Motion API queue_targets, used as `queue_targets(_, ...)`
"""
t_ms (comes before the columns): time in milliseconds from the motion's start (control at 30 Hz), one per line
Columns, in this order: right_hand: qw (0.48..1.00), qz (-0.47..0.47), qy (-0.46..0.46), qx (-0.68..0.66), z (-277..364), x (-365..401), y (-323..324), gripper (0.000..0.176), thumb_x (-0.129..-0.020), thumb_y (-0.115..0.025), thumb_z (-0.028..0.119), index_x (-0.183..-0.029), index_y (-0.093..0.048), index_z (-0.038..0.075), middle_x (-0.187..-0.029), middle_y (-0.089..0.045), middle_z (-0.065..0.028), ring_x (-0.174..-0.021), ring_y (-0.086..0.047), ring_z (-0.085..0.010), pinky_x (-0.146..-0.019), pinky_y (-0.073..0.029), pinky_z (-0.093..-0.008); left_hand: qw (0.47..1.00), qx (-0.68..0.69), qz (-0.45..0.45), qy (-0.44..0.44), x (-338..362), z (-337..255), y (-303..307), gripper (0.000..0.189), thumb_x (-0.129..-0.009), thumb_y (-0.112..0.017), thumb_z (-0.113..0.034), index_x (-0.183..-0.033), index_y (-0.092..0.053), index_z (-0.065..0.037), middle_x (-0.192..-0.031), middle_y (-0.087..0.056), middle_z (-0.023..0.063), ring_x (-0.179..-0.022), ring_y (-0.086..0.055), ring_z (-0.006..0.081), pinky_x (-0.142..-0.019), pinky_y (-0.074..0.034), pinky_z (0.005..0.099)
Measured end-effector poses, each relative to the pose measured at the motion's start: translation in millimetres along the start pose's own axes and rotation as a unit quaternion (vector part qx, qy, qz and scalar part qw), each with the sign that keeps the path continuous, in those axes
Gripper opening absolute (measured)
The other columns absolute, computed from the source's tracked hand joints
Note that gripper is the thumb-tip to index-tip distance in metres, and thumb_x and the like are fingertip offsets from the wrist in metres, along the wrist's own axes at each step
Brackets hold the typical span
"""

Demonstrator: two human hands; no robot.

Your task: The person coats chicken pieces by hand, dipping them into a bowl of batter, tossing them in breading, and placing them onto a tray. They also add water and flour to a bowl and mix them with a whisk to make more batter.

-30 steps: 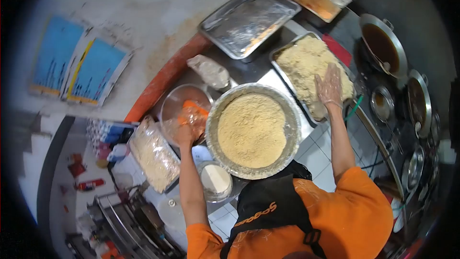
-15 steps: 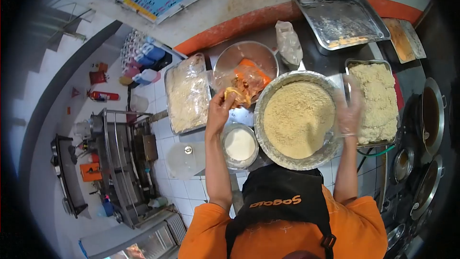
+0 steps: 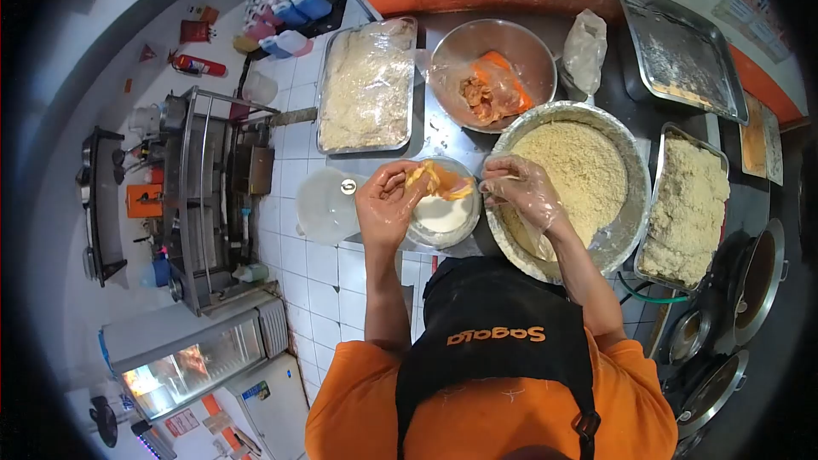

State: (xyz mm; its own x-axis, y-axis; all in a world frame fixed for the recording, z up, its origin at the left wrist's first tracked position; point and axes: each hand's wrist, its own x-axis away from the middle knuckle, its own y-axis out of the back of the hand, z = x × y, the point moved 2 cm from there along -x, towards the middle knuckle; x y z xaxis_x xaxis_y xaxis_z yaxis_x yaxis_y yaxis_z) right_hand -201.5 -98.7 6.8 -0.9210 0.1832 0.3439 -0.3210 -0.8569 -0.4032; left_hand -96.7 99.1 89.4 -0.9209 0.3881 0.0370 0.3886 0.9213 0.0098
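Observation:
My left hand [image 3: 388,207] pinches a yellowish piece of marinated meat [image 3: 441,181] above a bowl of white liquid [image 3: 445,214]. On the other side of that piece is my right hand [image 3: 527,192], in a clear plastic glove, fingertips drawn together near the meat's edge; whether they touch it is unclear. Under my right hand lies a large round basin [image 3: 637,230] of pale crumb coating [image 3: 579,166]. Behind the white liquid, a steel bowl [image 3: 532,47] holds more meat [image 3: 486,100] and an orange item.
A tray of coated pieces under plastic [image 3: 366,85] stands at the back left, another coated tray [image 3: 684,209] right of the basin. A plastic bag [image 3: 585,51] and a steel tray [image 3: 682,51] are at the back. Pans [image 3: 758,281] stand at the far right.
My left hand has brought the meat from beside the steel bowl to over the white liquid. My right hand has come across from the right tray to beside the meat. The view has shifted.

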Motion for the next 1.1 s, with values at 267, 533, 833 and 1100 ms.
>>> queue_targets(267,0.992,-0.1,0.039,0.073,8.3,31.8,46.5,0.027,-0.094,-0.065,0.011,-0.119,-0.062,0.0,-0.104,-0.067,-0.0098,-0.092,-0.068,-0.0179,-0.075,-0.057,-0.0304,0.93,-0.352,0.088,-0.064,7.9,107.9,10.2,0.025,-0.074,-0.076,0.004,-0.098,-0.073,0.001,-0.098,-0.074,0.0125,-0.086,-0.071,0.0211,-0.084,-0.055,0.0324)
queue_targets(533,0.972,-0.211,0.077,0.072,31.1,51.2,78.0,0.026,-0.095,-0.066,0.014,-0.116,-0.063,0.0,-0.104,-0.069,-0.0094,-0.092,-0.069,-0.0212,-0.078,-0.056,-0.0323,0.95,-0.263,0.13,0.109,16.1,107.0,20.3,0.025,-0.074,-0.076,-0.004,-0.099,-0.072,-0.001,-0.089,-0.074,0.0129,-0.081,-0.072,0.0209,-0.078,-0.055,0.032)
queue_targets(833,0.648,-0.096,0.093,0.75,-16.5,5.5,59.2,0.092,-0.074,-0.082,0.036,-0.15,-0.037,0.012,-0.155,-0.035,-0.0211,-0.137,-0.039,-0.0476,-0.108,-0.037,-0.0619,0.812,-0.579,0.069,0.015,3.9,152.2,23.5,0.018,-0.077,-0.073,-0.008,-0.093,-0.069,0.0,-0.082,-0.069,0.0248,-0.082,-0.071,0.0373,-0.072,-0.055,0.0381)
queue_targets(1100,0.656,0.034,-0.119,0.744,-45.9,-16.6,105.5,0.086,-0.076,-0.078,0.039,-0.149,-0.04,0.011,-0.141,-0.051,-0.0187,-0.127,-0.052,-0.0382,-0.097,-0.05,-0.0507,0.936,-0.332,-0.006,0.12,14.8,88.5,22.4,0.026,-0.077,-0.072,-0.003,-0.101,-0.066,0.003,-0.083,-0.073,0.0163,-0.073,-0.073,0.0235,-0.068,-0.055,0.0339)
